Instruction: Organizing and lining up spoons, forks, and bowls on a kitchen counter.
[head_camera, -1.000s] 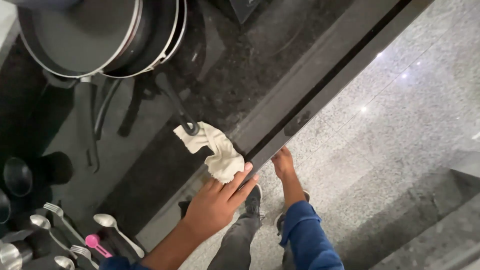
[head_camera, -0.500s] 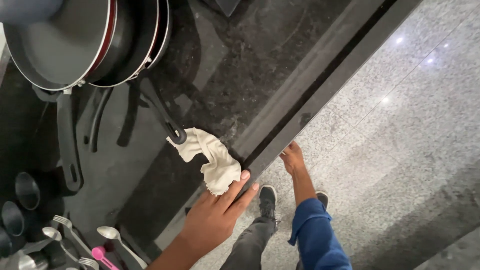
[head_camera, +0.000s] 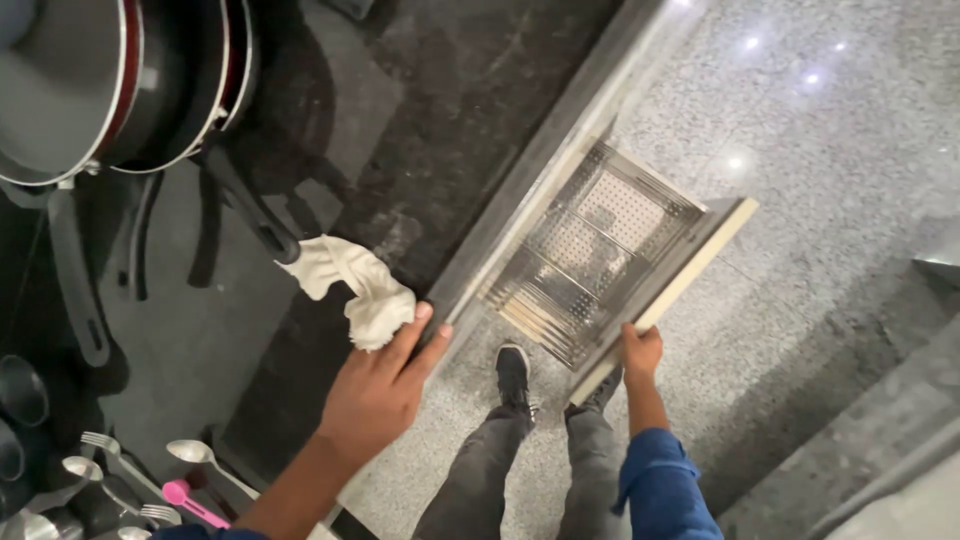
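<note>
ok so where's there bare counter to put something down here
Bare dark counter lies between the stacked pans and the counter's front edge, above the white cloth under the left hand. The lower left is crowded with spoons and forks. The right hand holds the open drawer.

Pans (head_camera: 110, 90) cropped, top-left edge
</note>
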